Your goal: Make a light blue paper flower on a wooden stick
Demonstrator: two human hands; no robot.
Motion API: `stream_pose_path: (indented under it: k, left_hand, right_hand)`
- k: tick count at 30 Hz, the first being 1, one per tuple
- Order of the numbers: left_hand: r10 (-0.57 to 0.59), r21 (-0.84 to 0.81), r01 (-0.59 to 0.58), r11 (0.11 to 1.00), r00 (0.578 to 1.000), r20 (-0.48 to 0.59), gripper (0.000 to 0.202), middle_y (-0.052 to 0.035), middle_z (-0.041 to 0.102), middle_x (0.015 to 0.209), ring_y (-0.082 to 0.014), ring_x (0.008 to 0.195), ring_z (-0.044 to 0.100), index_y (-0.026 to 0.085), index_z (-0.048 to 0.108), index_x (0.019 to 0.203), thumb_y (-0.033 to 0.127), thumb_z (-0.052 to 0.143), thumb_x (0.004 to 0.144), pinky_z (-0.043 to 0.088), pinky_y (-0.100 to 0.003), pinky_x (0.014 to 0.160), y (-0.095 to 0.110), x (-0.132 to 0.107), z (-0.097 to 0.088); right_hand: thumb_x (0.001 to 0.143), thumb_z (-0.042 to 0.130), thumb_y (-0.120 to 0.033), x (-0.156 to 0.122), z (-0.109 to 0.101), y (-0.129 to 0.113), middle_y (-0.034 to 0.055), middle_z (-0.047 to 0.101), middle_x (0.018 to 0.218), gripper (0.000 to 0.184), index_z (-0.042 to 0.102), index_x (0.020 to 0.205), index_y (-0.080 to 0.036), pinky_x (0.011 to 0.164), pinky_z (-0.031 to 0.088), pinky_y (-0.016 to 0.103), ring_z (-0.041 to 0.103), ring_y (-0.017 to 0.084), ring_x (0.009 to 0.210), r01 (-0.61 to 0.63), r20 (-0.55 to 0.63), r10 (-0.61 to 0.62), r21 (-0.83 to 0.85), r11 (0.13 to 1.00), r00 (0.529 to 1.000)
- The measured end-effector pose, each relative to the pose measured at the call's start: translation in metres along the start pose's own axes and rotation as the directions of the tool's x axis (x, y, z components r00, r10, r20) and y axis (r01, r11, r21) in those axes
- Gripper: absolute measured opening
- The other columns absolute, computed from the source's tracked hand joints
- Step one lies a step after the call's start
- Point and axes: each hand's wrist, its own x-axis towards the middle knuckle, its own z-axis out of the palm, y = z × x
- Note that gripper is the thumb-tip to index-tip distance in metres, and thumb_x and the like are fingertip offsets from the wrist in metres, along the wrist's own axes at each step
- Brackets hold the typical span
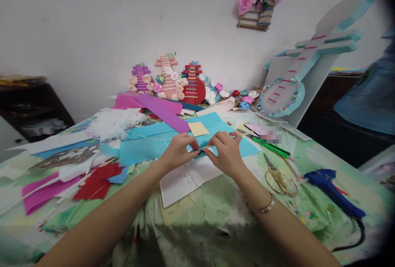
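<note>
My left hand (182,149) and my right hand (226,152) meet over the middle of the table, fingers pinched. Between them runs a thin, light wooden-looking stick (207,147) with a small piece of blue paper against it; the fingers cover most of both. Beneath and behind the hands lie sheets of light blue paper (143,149). A small pale yellow paper square (198,129) rests just beyond my fingertips. Below the hands is a white board (177,189) with loose bits on it.
Gold-handled scissors (279,178), a blue glue gun (335,191) and a green cutter (271,147) lie at right. White shredded strands (114,123), a purple strip (163,112) and red paper (97,182) are at left. Paper-decorated instrument models (194,88) stand along the wall.
</note>
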Motion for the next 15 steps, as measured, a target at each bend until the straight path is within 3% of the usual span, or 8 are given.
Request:
stream_pose_path:
  k: [10,15]
  left_hand:
    - [-0.073,-0.044,0.077,0.996,0.993,0.088,0.003,-0.0006,0.067,0.067,-0.0137,0.067,0.059,0.017,0.062,0.066,0.014,0.061,0.068,0.044,-0.025,0.066,0.0007,0.0003,-0.0006]
    - [-0.055,-0.049,0.061,0.997,0.992,0.114,0.005,-0.0011,0.068,0.069,-0.0137,0.069,0.059,0.016,0.063,0.067,0.014,0.059,0.07,0.044,-0.025,0.065,0.0006,0.0004,0.0002]
  right_hand:
    - [0.082,0.053,-0.035,-0.0003,0.0013,-0.0007,0.0031,0.058,0.078,0.019,0.056,0.074,-0.018,0.083,0.018,0.037,0.047,0.017,0.078,0.005,0.005,-0.005,0.022,1.0,1.0]
    - [0.082,0.053,-0.034,-0.0007,0.0023,0.0007,0.0033,0.058,0.079,0.019,0.056,0.074,-0.017,0.083,0.018,0.037,0.047,0.017,0.079,0.007,0.018,-0.008,0.042,0.999,1.0]
